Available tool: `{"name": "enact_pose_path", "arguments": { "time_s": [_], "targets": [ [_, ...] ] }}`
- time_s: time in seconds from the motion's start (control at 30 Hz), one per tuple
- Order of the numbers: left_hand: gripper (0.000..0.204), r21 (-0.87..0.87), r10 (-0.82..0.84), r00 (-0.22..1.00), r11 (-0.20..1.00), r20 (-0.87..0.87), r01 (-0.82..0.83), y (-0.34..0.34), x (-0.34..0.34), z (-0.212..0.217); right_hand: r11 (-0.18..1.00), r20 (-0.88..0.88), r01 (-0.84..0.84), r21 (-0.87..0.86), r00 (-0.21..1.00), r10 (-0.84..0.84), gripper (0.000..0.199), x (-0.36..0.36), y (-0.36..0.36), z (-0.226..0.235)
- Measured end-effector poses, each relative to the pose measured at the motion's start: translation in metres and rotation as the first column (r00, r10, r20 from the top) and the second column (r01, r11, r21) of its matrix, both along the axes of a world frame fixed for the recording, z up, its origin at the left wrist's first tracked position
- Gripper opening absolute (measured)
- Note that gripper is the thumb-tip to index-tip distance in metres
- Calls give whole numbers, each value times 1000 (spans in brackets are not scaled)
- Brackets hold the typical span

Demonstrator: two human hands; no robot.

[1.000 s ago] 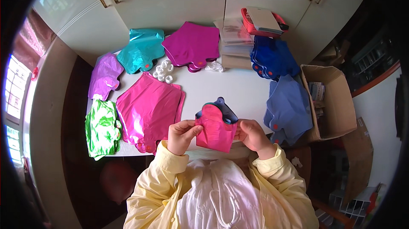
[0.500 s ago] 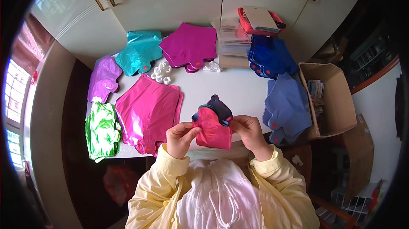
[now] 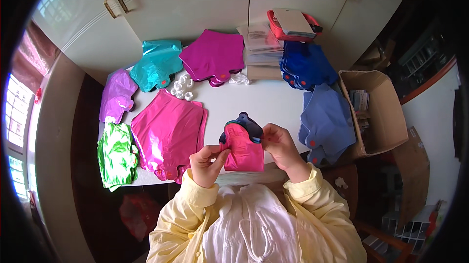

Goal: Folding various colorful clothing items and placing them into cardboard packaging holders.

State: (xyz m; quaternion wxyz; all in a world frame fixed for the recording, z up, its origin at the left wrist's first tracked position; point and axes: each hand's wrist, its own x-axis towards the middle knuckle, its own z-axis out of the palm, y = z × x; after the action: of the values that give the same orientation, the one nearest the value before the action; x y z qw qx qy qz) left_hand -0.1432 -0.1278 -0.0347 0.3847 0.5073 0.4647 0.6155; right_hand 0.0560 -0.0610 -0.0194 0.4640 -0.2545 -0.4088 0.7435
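Both my hands hold a small folded bundle of foil balloons (image 3: 243, 146) over the near edge of the white table (image 3: 254, 101). Its front sheet is bright pink, with teal and dark blue sheets showing behind at the top. My left hand (image 3: 207, 164) pinches the lower left corner. My right hand (image 3: 279, 143) grips the right side, fingers curled on the top edge. A flat stack of pink foil balloons (image 3: 168, 133) lies just left of my hands.
On the table lie stacks of foil balloons: green (image 3: 116, 153), purple (image 3: 117, 94), teal (image 3: 156, 63), magenta (image 3: 214, 56), dark blue (image 3: 305, 65) and light blue (image 3: 326, 121). Small white rings (image 3: 181, 87) sit near the middle. A cardboard box (image 3: 378, 111) stands at right; white cabinets behind.
The bundle has stayed between my hands above the table edge. My fingers have shifted on it, and the dark blue sheet behind shows a little more folded down.
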Motion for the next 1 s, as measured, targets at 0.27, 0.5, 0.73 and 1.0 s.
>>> {"name": "enact_pose_path", "arguments": {
  "time_s": [0.27, 0.5, 0.73, 1.0],
  "targets": [
    [10, 25, 10, 995, 1000, -94, -8, -2, 2, 7, 988, 236, -29, 153, 972, -8, 12, 3, 10, 10],
    [10, 18, 58, 997, 998, -52, -57, -1, 0, 4, 935, 241, 148, 323, 942, -232, 8, -9, -4, -2],
    [11, 64, 150, 988, 987, -44, -147, -2, 3, 5, 964, 268, -79, 254, 963, 9, 15, 6, -19, -5],
    [12, 70, 172, 978, 984, -116, -164, -3, 4, -1, 953, 359, 1, 302, 926, -115, 17, -1, -26, -3]
  ]
}}
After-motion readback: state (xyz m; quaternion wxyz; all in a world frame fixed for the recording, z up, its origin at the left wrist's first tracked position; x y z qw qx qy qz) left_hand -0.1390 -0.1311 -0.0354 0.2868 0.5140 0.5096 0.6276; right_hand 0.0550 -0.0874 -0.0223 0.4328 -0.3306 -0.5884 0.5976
